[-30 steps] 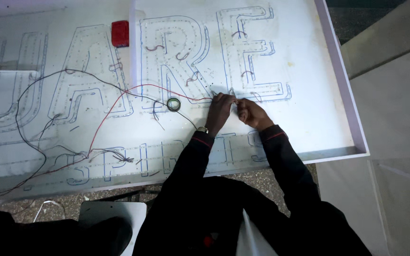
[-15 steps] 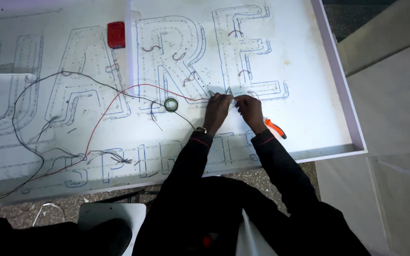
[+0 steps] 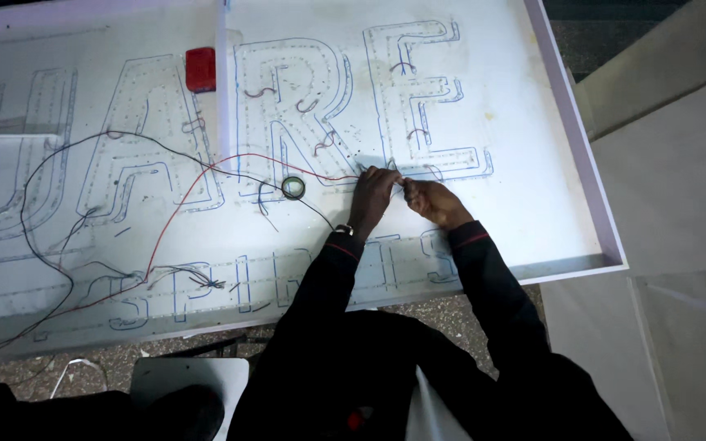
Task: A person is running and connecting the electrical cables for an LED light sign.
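Left hand (image 3: 372, 192) and right hand (image 3: 433, 202) together, pinching red wire (image 3: 206, 175) end between fingertips; wire trailing leftward across sign panel (image 3: 533, 204).

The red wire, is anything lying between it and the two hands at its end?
Nothing visible: the left hand and right hand already meet at the red wire's end. The tape roll lies just left, beside the wire.

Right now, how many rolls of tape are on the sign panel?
1: a small dark tape roll lies flat on the white sign panel, just left of the left hand. Others may be hidden by the arms.
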